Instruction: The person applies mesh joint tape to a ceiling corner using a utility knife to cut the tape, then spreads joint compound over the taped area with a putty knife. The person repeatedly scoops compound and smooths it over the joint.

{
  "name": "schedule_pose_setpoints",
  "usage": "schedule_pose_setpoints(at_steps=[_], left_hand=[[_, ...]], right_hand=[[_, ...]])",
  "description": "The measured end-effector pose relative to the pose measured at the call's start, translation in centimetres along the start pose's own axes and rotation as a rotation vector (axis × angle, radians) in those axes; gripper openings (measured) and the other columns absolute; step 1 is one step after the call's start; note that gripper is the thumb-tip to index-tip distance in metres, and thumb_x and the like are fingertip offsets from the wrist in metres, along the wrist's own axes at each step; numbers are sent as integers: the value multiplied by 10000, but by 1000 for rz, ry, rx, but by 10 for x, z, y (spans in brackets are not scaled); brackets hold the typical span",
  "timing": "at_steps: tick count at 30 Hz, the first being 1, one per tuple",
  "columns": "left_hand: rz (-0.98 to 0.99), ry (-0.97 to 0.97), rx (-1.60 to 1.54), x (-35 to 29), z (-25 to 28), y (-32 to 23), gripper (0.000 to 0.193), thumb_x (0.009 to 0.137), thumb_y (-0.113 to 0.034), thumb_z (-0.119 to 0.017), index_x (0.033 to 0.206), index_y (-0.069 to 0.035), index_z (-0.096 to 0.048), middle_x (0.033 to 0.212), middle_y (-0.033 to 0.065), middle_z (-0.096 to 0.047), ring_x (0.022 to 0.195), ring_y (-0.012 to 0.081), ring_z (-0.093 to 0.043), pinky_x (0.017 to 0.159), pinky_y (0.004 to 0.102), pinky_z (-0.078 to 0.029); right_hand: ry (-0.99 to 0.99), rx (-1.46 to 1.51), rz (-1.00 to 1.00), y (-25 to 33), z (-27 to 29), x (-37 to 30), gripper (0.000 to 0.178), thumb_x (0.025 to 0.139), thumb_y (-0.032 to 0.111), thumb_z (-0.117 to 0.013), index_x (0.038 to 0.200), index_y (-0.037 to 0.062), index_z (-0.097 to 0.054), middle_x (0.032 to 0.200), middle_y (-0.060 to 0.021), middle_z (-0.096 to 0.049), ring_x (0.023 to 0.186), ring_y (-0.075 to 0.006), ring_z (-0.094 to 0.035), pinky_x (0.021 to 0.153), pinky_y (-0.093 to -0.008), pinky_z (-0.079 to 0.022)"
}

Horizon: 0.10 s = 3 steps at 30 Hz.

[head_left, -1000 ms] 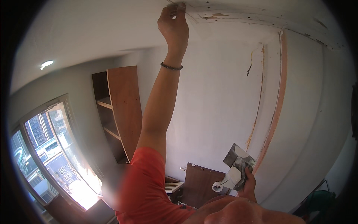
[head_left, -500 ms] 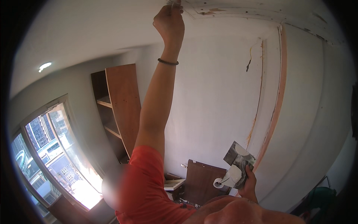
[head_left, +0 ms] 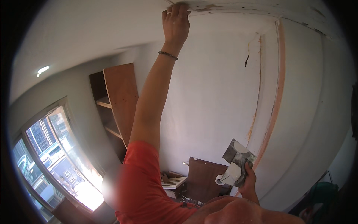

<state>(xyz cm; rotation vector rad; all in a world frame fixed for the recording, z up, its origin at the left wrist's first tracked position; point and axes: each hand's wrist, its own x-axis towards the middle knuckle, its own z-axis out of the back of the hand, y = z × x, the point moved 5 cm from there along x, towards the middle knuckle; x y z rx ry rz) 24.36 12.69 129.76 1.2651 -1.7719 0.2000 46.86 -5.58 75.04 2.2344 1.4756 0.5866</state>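
Note:
My left hand [head_left: 176, 23] is raised to the ceiling seam [head_left: 216, 7], with its fingers bent and bunched against the surface. The fingertips are hidden, so whatever they may pinch there does not show. A dark bead bracelet [head_left: 168, 55] circles that wrist. Lower down on the right, my right hand [head_left: 249, 183] is closed around a flat metal plastering trowel [head_left: 232, 150] smeared with white putty. A white patch [head_left: 234, 171], perhaps more putty, lies across the trowel's lower part. Beside it hangs a small white roll [head_left: 220, 180] that looks like tape.
A tall brown shelf unit [head_left: 121, 100] stands against the left wall, next to a bright window [head_left: 61, 149]. Below are a brown panel [head_left: 205, 175] and a slatted piece [head_left: 174, 182]. A loose wire [head_left: 246, 56] hangs from the wall near an orange-brown vertical strip [head_left: 278, 74].
My left hand has turned from a pinch at the ceiling to bent fingers pressed against it, the back of the hand showing. My right hand keeps the trowel almost in place.

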Motion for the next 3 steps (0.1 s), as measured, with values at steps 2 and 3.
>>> schedule_pose_setpoints(at_steps=[2, 3], left_hand=[[-65, 50, 174, -2, -10, 2, 215, 885, -240, -767, 1060, -166, -666, 1101, 13, -717, 1011, 260, -670, 923, 474, -446], [-79, 40, 209, -4, -17, 6, 199, 896, -260, -756, 1053, -185, -659, 1153, 10, -706, 1072, 276, -661, 931, 493, -436]], right_hand=[[-8, 9, 4, 0, 2, -1, 405, 1036, 277, -577, 1350, 22, -546, 1249, -131, -686, 1124, -282, -686, 980, -428, -556], [-7, 17, 5, -1, 4, -1, 411, 1035, 277, -579, 1356, 24, -543, 1259, -133, -682, 1136, -285, -682, 984, -430, -555]])
